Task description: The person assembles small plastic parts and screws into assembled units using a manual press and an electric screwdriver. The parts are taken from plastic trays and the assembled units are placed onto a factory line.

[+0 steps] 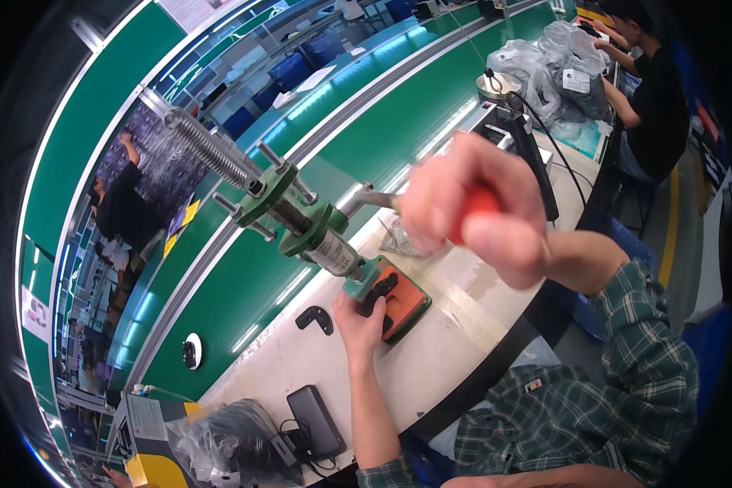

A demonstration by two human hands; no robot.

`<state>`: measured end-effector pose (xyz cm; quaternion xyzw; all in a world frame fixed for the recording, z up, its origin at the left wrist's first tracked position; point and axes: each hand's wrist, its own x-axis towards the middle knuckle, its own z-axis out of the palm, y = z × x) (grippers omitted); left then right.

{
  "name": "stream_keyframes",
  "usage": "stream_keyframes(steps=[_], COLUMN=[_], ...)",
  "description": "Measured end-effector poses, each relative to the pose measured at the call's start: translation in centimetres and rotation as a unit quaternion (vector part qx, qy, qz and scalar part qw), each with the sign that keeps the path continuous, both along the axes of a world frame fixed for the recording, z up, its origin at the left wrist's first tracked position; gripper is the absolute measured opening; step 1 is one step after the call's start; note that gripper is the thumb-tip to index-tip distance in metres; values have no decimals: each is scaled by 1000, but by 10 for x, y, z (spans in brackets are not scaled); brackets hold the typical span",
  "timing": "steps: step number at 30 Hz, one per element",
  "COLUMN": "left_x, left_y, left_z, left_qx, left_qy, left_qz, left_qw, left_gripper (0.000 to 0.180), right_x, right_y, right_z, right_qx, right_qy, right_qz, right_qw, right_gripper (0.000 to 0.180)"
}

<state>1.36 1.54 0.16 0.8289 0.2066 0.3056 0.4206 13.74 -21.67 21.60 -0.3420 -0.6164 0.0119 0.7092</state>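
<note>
A green hand-operated lever press (301, 224) stands on the bench with its ram pointing down. Raised to the right, my right hand (508, 183) is closed around the red knob (478, 213) of the press lever (374, 198); motion blurs it a little. My left hand (358, 329) grips a small black curved plastic part (389, 285) on the orange pad (407, 305) of the press base. A pale green block (362, 282) at the ram's lower end sits right above that part; whether they touch I cannot tell. Another black curved part (315, 319) lies left of the hand.
Near the left front are a black rectangular box (315, 419) with cables and a bag of dark items (228, 447). A clear plastic bag (398, 236) lies behind the lever. Plastic-wrapped goods (553, 73) are piled far right, beside a person in black (655, 98).
</note>
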Motion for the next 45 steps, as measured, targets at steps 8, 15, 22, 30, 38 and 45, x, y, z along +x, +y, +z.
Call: stream_keyframes(steps=[8,15,22,30,38,45], left_x=[1,0,2,1,1,1], left_y=[2,1,-2,-2,0,-2], left_z=[2,2,4,3,3,7], left_qx=[17,10,19,13,8,15], left_qy=[11,13,3,12,9,23], left_qz=[-14,-10,-6,1,-5,3], left_qw=[1000,1000,1000,1000,1000,1000], left_gripper=[36,36,33,33,31,30], right_x=[-5,-3,6,8,5,4], right_y=[-35,-42,-41,-40,-43,-42], right_z=[-68,-103,-151,-149,-146,-148], right_qx=[-17,-51,-49,-32,-40,-47], right_qy=[-106,-174,-284,-342,-354,-345], right_qz=[-22,-59,-129,-154,-156,-162], right_qw=[994,982,949,926,921,923], right_gripper=[18,27,34,38,41,39])
